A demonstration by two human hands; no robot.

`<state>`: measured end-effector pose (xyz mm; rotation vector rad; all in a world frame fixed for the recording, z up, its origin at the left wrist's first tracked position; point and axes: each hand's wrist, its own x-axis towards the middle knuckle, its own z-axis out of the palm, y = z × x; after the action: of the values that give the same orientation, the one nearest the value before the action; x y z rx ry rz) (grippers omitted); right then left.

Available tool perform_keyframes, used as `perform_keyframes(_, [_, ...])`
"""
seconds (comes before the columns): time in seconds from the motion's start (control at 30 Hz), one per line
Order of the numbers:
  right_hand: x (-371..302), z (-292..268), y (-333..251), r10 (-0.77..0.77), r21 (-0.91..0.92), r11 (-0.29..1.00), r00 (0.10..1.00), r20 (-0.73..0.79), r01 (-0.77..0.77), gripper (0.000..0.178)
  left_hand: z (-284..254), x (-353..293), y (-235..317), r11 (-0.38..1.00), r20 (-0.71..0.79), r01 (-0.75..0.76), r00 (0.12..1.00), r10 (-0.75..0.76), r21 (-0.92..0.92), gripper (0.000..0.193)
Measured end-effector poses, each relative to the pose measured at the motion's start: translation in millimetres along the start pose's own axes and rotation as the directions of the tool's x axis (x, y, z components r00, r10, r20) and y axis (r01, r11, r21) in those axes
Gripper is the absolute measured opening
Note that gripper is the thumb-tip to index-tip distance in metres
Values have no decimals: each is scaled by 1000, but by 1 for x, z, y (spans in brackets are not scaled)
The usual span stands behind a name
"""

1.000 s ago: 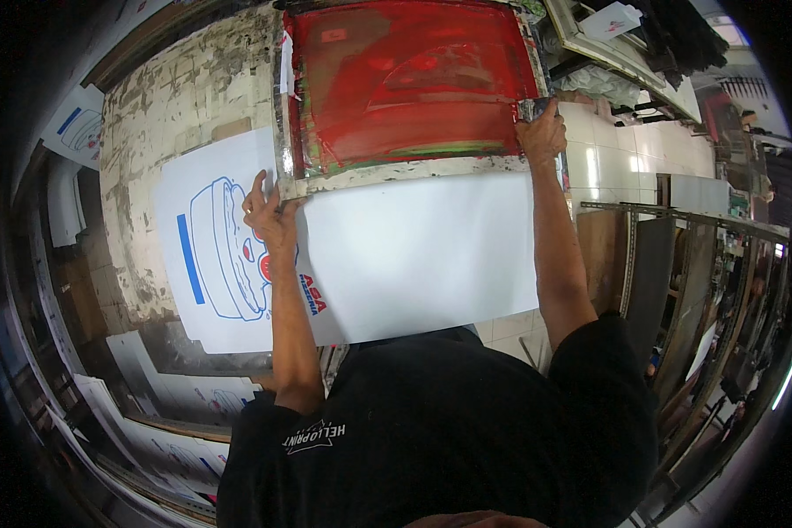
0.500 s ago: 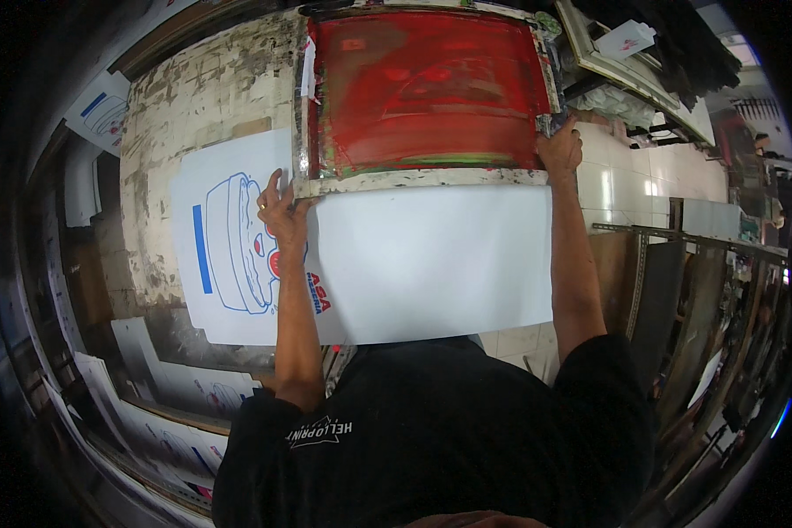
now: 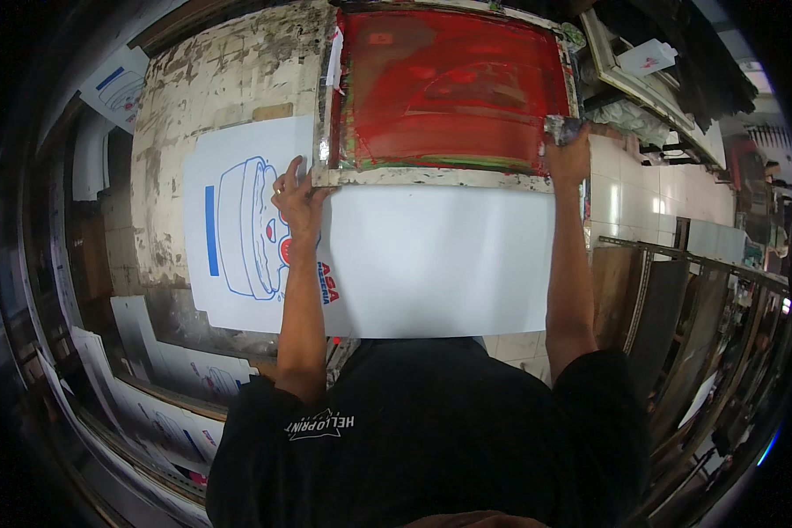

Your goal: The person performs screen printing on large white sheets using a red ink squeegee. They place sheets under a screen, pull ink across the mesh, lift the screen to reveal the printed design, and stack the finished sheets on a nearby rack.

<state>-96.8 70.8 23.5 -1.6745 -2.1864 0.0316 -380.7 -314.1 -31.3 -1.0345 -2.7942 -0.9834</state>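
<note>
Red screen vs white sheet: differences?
The red screen has a frame; the white sheet has none. The screen's inside is smeared red; the sheet bears blue-and-red artwork. The screen covers part of the sheet, which shows beyond it at left and below. Both show red.

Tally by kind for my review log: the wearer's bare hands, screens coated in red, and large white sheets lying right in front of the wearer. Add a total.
Bare hands: 2 (left hand, right hand)
Red-coated framed screen: 1
Large white sheet, printed at its left: 1
Total: 4
</note>
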Motion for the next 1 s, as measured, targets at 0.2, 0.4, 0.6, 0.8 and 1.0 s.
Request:
perform_keyframes(0.2, [-65,8,-131,-238,193,959,960,149,208,94,1,-3,-2,1000,-17,4,1000,-4,14,45])
perform_keyframes(0.4, [-135,39,-254,-415,297,897,853,316,326,97,-1,-2,-1,999,11,-3,1000,3,38,43])
perform_keyframes(0.6, [-132,41,-252,-301,209,946,913,277,249,95,-3,-4,0,996,5,6,1000,-6,88,45])
perform_keyframes(0.8, [-69,39,-157,-89,81,994,977,192,75,99,1,-3,-1,994,-2,7,1000,-7,110,44])
perform_keyframes(1.0, [-15,24,-59,60,-117,992,992,108,-47,97,3,-3,-4,994,-18,-34,999,36,99,43])
